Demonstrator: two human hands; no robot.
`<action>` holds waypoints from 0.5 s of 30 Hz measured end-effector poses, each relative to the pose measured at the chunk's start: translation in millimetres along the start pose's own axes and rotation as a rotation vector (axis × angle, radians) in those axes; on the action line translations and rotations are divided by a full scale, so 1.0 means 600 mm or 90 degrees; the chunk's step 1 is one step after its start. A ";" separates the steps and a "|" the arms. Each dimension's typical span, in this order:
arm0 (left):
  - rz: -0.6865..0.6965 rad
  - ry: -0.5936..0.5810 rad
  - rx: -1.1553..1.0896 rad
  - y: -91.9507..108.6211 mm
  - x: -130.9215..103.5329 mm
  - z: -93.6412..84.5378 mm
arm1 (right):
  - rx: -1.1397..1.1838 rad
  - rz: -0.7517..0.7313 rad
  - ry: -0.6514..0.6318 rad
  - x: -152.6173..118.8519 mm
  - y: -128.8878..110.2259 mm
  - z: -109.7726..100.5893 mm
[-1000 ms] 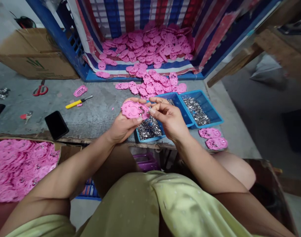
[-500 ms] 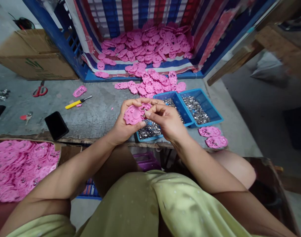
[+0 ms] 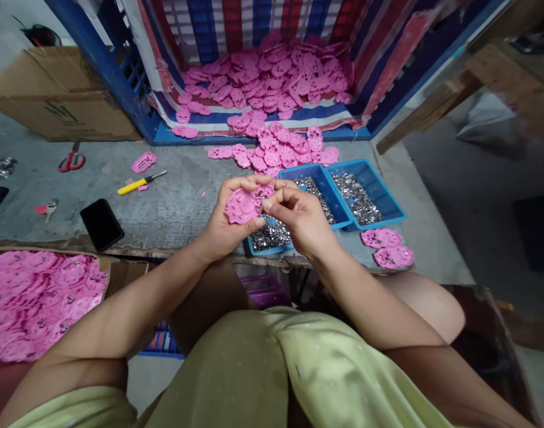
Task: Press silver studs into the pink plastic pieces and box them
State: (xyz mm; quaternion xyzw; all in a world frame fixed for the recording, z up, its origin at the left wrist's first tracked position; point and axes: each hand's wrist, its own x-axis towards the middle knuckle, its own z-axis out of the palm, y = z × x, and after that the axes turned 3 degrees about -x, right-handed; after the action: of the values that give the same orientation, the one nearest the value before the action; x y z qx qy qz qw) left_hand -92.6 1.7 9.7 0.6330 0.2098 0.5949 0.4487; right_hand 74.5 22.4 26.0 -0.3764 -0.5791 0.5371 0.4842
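My left hand point(image 3: 225, 229) holds a pink plastic piece point(image 3: 241, 207) between thumb and fingers, its raised face turned up. On the piece's right end, the thumb and forefinger of my right hand point(image 3: 301, 214) pinch a small shiny metal piece point(image 3: 261, 201), partly hidden by the fingertips. Below and behind the hands are blue trays point(image 3: 399, 211) filled with small metal pieces point(image 3: 272, 233). Two pink pieces point(image 3: 393, 257) lie at the bench edge to the right. A loose heap of pink pieces point(image 3: 280, 145) lies just beyond the trays.
A blue crate point(image 3: 254, 141) with a striped lining and many pink pieces stands at the back. On the left are a cardboard box point(image 3: 88, 116), scissors point(image 3: 72, 160), a yellow-handled tool point(image 3: 132, 186), a phone point(image 3: 101, 226) and a key point(image 3: 51, 209). More pink pieces point(image 3: 44, 297) fill a box lower left.
Both hands keep the same hold on the pink piece, with hardly any finger movement. The view has shifted very slightly.
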 end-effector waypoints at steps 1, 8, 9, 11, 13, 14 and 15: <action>-0.004 0.002 -0.001 0.000 0.000 0.000 | -0.001 -0.001 -0.002 0.000 0.000 0.000; -0.019 -0.001 -0.001 0.002 -0.001 0.002 | -0.022 -0.003 -0.028 0.002 0.001 -0.006; -0.020 0.000 -0.001 0.003 -0.001 0.002 | -0.028 -0.003 -0.029 0.002 0.001 -0.007; -0.024 0.002 0.001 0.004 -0.001 0.002 | -0.038 -0.002 -0.031 0.003 0.002 -0.009; -0.025 0.000 0.006 0.005 -0.001 0.002 | -0.040 0.002 -0.035 0.004 0.002 -0.011; -0.024 -0.003 0.009 0.005 -0.001 0.002 | -0.039 0.004 -0.037 0.004 0.001 -0.011; -0.025 -0.005 0.012 0.005 -0.001 0.002 | -0.039 0.004 -0.038 0.004 0.001 -0.011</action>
State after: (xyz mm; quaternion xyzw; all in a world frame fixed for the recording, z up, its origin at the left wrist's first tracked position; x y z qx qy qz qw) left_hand -92.4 -0.6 11.9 0.6355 0.2258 0.5816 0.4549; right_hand 80.3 26.7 25.6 -0.3762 -0.6084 0.5317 0.4535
